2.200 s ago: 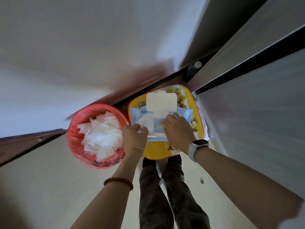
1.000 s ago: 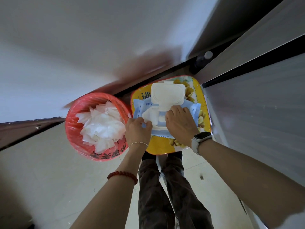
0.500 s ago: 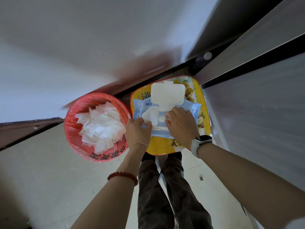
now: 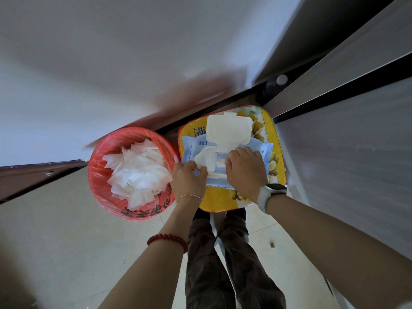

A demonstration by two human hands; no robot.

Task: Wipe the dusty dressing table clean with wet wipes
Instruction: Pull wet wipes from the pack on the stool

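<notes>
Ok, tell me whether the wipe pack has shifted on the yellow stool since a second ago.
No. The wipe pack lies at the same spot on the yellow stool, its open lid covering the same part of the stool's print.

Soft even daylight, moderately bright; faint shadows; strong wide-angle edge distortion; blurred brown smear mid-frame; centre sharp.

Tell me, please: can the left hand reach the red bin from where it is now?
Probably yes. The left hand pinches a wipe just beside the red bin, whose open top shows nothing in the way.
</notes>
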